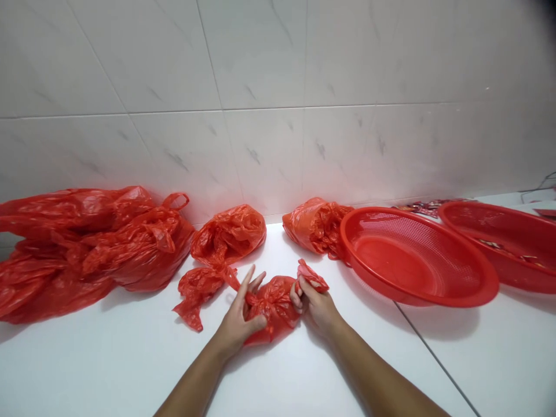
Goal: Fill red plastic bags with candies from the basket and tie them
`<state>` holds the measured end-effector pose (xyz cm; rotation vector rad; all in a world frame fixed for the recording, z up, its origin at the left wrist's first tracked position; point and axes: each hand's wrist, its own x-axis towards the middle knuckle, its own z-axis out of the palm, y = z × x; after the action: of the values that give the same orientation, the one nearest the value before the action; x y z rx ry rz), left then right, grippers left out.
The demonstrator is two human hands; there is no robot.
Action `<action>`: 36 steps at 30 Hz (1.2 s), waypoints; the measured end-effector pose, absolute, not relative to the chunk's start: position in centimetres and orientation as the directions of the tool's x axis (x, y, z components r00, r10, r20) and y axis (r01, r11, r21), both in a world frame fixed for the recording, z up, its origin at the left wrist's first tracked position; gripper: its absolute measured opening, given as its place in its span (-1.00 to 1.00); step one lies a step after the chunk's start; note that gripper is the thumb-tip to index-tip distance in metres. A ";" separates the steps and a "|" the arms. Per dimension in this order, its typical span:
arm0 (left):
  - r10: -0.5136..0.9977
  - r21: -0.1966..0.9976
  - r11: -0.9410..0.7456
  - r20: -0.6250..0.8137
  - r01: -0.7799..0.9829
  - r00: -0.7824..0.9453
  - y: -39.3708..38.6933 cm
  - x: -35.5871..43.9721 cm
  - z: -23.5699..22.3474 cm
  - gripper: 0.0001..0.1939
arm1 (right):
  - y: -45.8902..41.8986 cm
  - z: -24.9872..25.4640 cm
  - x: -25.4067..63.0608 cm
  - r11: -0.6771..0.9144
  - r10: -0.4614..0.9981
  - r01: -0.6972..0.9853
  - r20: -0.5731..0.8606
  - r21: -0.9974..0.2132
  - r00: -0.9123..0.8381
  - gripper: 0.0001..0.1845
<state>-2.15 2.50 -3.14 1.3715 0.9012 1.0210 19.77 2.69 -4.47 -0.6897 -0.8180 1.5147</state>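
A small, filled red plastic bag (278, 310) sits on the white tabletop between my hands, its top gathered in creases. My left hand (241, 318) rests against the bag's left side, thumb across its front and fingers stretched out and apart. With curled fingers, my right hand (316, 301) grips a bunched end of the same bag, and a loose flap of plastic sticks up above the fist. What fills the bag is hidden. Just behind my left hand lies another red plastic bag (228, 234) with a crumpled tail trailing toward the front.
A large heap of red plastic bags (99, 243) lies at the left. Against the tiled wall (260, 145) is a further red bag (313, 223), touching a red perforated basket (403, 260). A second red basket (512, 243) at the far right holds small pieces; shiny packets (419, 207) lie behind.
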 end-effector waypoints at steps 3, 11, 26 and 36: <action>0.922 0.953 -0.188 0.088 0.237 0.378 1.6 -1.1 -3.1 0.19 | 2.3 -4.5 19.5 -0.061 0.983 -0.579 0.052 -0.813 -0.177 -0.37; 0.913 0.827 -0.340 0.177 0.447 0.368 1.3 0.0 -3.0 -0.20 | 1.3 -5.3 19.0 -0.065 0.924 -0.440 0.112 -0.896 -0.365 -0.39; 0.920 0.792 -0.354 0.199 0.497 0.339 1.5 -0.5 -3.7 -0.60 | 1.9 -8.1 20.0 0.445 0.885 0.436 0.311 -0.783 -0.346 -0.26; 0.926 0.840 -0.320 0.180 0.438 0.332 1.5 -0.3 -4.1 -0.52 | 3.3 -10.4 20.1 0.530 0.836 0.436 0.363 -0.728 -0.411 -0.32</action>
<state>-0.30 1.45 -4.07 1.9023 1.1990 0.8923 20.11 3.27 -10.36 -1.0292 -2.0413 0.7026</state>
